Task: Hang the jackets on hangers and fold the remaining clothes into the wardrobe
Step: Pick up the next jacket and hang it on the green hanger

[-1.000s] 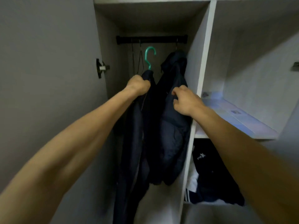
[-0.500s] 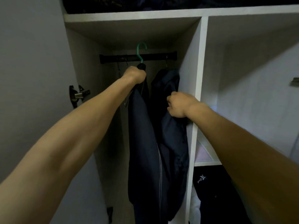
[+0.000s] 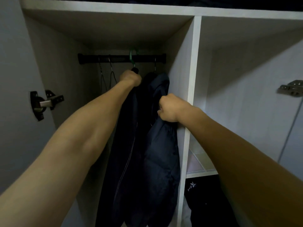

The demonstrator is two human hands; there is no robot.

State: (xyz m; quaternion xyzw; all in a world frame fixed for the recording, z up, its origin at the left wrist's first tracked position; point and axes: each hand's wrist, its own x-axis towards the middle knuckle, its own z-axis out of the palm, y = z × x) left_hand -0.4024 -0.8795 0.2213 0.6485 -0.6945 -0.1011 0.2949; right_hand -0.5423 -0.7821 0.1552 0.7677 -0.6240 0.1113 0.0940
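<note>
left hand grips the dark jacket by its green hanger, hook over the rail at upper centre, right hand clutching the hung puffer jacket aside, hanging step nearly done, next looks like letting go gently

home bedroom — wardrobe | hanging rail | jackets on hangers

black rail, green hanger, two dark jackets
</note>
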